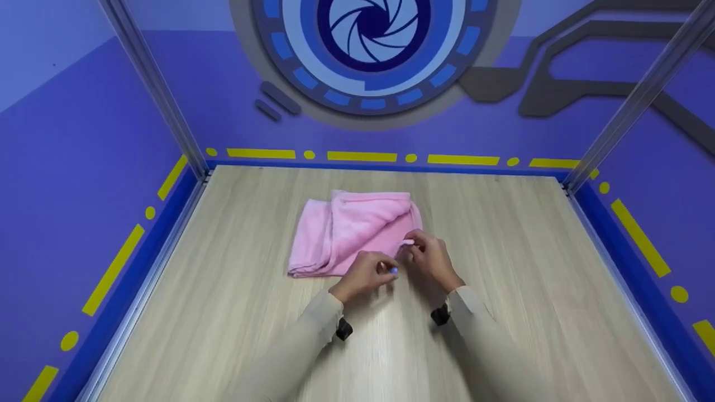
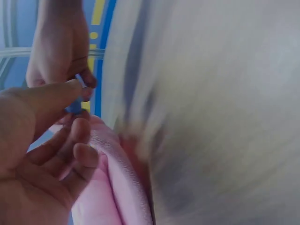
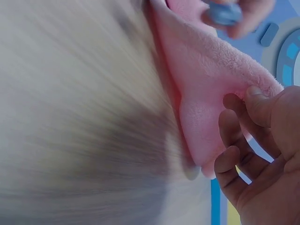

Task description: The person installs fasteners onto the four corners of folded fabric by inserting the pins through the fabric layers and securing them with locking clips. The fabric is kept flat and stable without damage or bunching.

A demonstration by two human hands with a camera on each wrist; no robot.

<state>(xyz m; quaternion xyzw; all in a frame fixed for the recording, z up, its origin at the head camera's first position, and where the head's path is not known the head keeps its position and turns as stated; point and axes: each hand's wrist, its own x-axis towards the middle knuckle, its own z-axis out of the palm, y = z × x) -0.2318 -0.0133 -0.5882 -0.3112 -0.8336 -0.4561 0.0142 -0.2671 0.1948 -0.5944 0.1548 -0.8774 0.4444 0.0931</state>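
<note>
A pink plush cloth lies folded in layers on the wooden table, its right front corner turned up. My right hand pinches the cloth's edge at that corner between thumb and forefinger; in the right wrist view the pinched pink edge stretches up from the tabletop. Just left of it, my left hand is over the cloth's front edge. Its thumb and forefinger pinch a small blue object, whose kind I cannot tell. The other fingers of the left hand are loosely bent in the left wrist view.
The light wooden table reaches back to a blue-purple wall with yellow dashes. Metal posts stand at both back corners, and side walls flank the table. Dark wrist devices sit at both cuffs.
</note>
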